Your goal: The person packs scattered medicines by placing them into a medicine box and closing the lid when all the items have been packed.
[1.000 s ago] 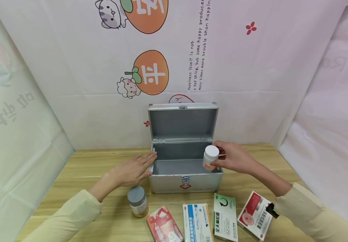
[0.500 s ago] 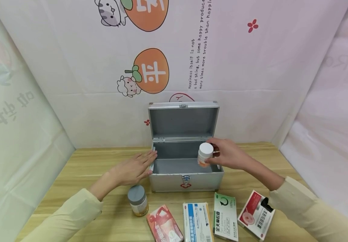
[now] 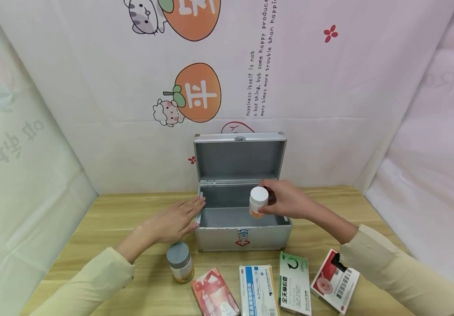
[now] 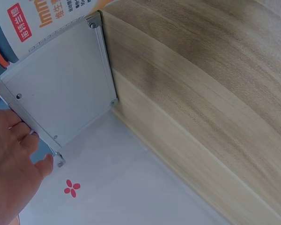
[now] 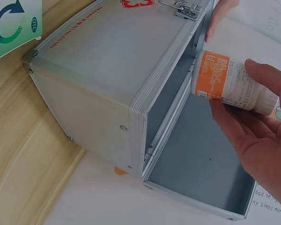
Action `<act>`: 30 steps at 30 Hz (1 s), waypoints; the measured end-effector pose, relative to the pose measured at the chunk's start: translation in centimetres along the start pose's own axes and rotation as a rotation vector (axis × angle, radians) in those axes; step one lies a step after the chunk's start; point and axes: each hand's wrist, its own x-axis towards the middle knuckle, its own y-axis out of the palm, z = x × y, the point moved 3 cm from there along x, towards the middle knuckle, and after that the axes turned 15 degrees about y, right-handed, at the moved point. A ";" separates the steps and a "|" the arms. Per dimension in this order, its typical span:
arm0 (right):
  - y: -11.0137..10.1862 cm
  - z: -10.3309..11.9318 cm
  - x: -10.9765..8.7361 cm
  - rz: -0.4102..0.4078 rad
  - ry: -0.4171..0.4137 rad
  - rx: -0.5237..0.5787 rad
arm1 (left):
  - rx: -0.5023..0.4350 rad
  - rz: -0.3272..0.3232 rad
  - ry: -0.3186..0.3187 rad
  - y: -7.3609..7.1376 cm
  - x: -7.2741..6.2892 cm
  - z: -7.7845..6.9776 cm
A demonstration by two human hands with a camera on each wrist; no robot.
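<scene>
A silver first-aid case (image 3: 219, 239) stands on the table with its lid (image 3: 239, 160) raised. Over the case's opening, toward its right half, my right hand (image 3: 288, 199) pinches a white-capped pill bottle (image 3: 258, 202) between thumb and fingers. Its orange and white label shows in the right wrist view, where the bottle (image 5: 229, 82) is tilted on its side. My left hand (image 3: 175, 220) rests on the left rim of the case, fingers extended. The left wrist view shows that hand (image 4: 14, 159) against the case's side panel (image 4: 61, 89).
In front of the case stands a grey-lidded bottle (image 3: 180, 262). Several medicine boxes lie to its right: a pink one (image 3: 215, 293), a blue and white one (image 3: 256, 289), a green one (image 3: 294, 283) and a red and white one (image 3: 334, 281). A printed cloth (image 3: 310, 87) hangs behind.
My right hand has carried the pill bottle leftward, from the right end of the case toward the middle of its opening. The left hand stays on the rim.
</scene>
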 end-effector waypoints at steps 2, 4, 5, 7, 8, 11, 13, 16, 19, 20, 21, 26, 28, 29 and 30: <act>0.1 0.2 0.1 0.000 -0.007 -0.003 | -0.008 0.001 0.001 -0.1 0.1 0.0; 0.1 0.4 0.2 0.003 -0.013 -0.005 | -0.016 0.004 -0.001 -0.1 0.1 0.0; 0.2 0.5 0.3 0.007 -0.014 -0.003 | -0.016 0.005 0.000 -0.2 0.1 0.0; 0.3 0.6 0.5 0.010 -0.020 -0.002 | -0.016 0.004 0.000 -0.2 0.1 0.0; 0.3 0.7 0.6 0.012 -0.025 -0.003 | -0.016 0.002 -0.001 -0.2 0.0 0.0; 0.5 0.9 0.8 0.015 -0.032 -0.010 | -0.012 -0.003 0.002 -0.3 0.0 0.0; 0.6 1.0 1.0 0.020 -0.039 -0.016 | -0.016 -0.005 0.002 -0.3 0.0 -0.1; 0.8 1.1 1.1 0.034 -0.045 -0.015 | -0.023 -0.002 0.002 -0.4 0.0 -0.1; 0.8 1.3 1.4 0.036 -0.046 -0.019 | -0.023 -0.002 0.001 -0.4 -0.1 -0.1; 0.9 1.4 1.4 0.034 -0.044 -0.021 | -0.021 -0.002 0.002 -0.4 0.0 -0.1; 0.9 1.4 1.5 0.033 -0.044 -0.025 | -0.019 -0.003 0.002 -0.4 0.0 -0.1; 1.1 1.6 1.9 0.035 -0.048 -0.048 | -0.015 0.005 0.003 -0.4 0.0 0.0; 1.2 1.8 2.0 0.040 -0.056 -0.052 | -0.015 0.009 0.002 -0.3 0.0 0.0; 1.2 1.8 2.1 0.042 -0.058 -0.051 | -0.016 0.010 0.002 -0.3 0.0 0.0; 1.2 1.9 2.1 0.046 -0.060 -0.046 | -0.016 0.009 0.002 -0.3 0.0 0.0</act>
